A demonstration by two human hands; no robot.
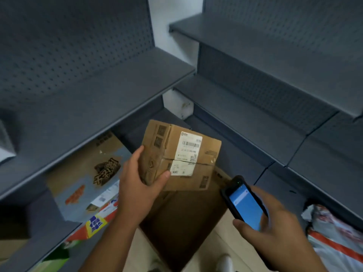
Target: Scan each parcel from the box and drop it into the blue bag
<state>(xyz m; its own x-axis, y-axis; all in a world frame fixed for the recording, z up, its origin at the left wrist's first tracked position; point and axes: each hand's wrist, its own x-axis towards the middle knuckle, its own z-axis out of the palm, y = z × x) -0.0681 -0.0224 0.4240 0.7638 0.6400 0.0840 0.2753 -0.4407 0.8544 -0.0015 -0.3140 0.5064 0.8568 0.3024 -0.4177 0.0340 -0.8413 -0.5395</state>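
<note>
Two grey shelf units meet in a corner, the left shelf unit point(98, 95) with a pegboard back. On its lowest level, far left, lies one printed carton point(84, 173) with orange and brown lettering, and another brightly coloured pack point(94, 226) lies just in front of it; what either contains is hidden. Next comes the left hand point(137, 185), one of two in view. Its fingers curl round the left side of the single parcel point(204, 154) and its thumb presses on the top face. The parcel is a small brown cardboard box, held tilted in the air, with one white barcode label point(189, 148) facing up. Directly beneath it stands one large open box point(182, 222) on the pale floor point(222, 238); its inside shows only shadowed brown board, and I cannot tell any contents. To the right, the right hand point(275, 228) grips one black handheld scanner point(244, 203), thumb over the lower part of its lit blue screen. The scanner's top end is aimed at the parcel, near it but apart. Beyond is the right shelf unit point(265, 75), and at the far right edge lies one white bag point(334, 238) with orange stripes.
</note>
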